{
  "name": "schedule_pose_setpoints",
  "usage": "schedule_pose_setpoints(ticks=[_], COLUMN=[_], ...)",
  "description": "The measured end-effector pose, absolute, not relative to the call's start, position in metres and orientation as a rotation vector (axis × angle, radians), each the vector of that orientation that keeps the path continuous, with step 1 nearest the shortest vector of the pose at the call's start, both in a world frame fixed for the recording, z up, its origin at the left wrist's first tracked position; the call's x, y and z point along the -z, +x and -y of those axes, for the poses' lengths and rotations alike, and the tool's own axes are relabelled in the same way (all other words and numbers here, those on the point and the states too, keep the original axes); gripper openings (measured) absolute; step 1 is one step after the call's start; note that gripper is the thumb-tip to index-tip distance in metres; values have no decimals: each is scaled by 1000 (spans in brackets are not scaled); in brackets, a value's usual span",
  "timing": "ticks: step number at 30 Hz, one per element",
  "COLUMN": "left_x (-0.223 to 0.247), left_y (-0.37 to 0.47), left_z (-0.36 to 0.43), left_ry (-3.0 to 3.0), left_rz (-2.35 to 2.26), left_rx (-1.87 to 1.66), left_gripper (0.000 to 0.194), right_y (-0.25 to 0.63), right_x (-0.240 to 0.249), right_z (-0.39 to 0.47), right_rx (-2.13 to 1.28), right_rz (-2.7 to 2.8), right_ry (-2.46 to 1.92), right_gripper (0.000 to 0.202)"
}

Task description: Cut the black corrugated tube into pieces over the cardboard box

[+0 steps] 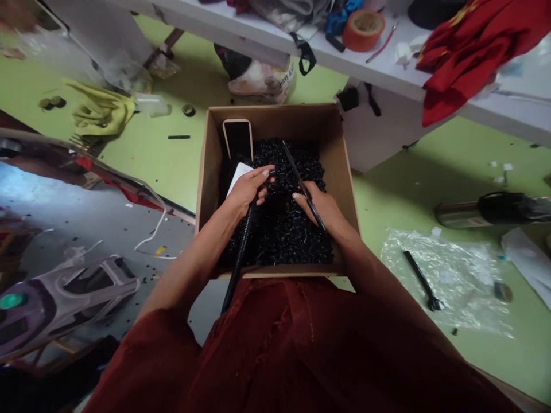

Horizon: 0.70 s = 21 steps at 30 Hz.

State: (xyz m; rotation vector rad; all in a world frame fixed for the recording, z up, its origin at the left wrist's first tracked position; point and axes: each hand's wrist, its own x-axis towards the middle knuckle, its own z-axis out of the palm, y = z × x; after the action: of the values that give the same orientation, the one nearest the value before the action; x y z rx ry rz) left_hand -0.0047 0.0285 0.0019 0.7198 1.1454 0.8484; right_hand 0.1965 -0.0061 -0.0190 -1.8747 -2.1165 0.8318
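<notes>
**Over a cardboard box [293,120], a black tube [243,241] and a thin tool [293,159] are held**

The ribbed black tube is held in the left hand [246,194], with the fingers closed together. It is led from the lap across the near edge of the box, close to the near left corner. Between the thumb and forefinger a short black part [272,171] is pinched; whether it is the end of the tube cannot be told.

The thin tool — dark, long and pointed — is held in the right hand [321,203], its tip directed towards the far edge of the box. The thumb is spread away from the tool, so the firmness of the grip cannot be judged.

Below both hands, the bottom of the box is covered by many small black pieces [297,241]. In the far left corner a phone [238,137] is stood upright, and a white flat object [238,174] is seen just beside the left hand.

Beyond the box, an orange tape roll [364,41] is placed by the near edge of the table [396,74] — over this same edge a red cloth [451,86] is hung.
</notes>
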Motion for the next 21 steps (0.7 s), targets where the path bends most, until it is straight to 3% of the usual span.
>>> schedule_pose_setpoints(ticks=[5, 12, 21], left_x=[4, 11, 9], left_y=[-9, -8, -4], left_z=[-31, -31, -30], left_ry=[662, 613, 579], left_rz=[-1138, -1084, -1102], left_rx=[-862, -893, -909], left_gripper=[33, 13, 12], right_y=[190, 188, 186], right_x=[17, 25, 24], right_z=[9, 11, 12], right_rx=[-894, -933, -954], right_rz=[2160, 2154, 2210], right_ry=[-1850, -1778, -1763], right_gripper=[47, 55, 57])
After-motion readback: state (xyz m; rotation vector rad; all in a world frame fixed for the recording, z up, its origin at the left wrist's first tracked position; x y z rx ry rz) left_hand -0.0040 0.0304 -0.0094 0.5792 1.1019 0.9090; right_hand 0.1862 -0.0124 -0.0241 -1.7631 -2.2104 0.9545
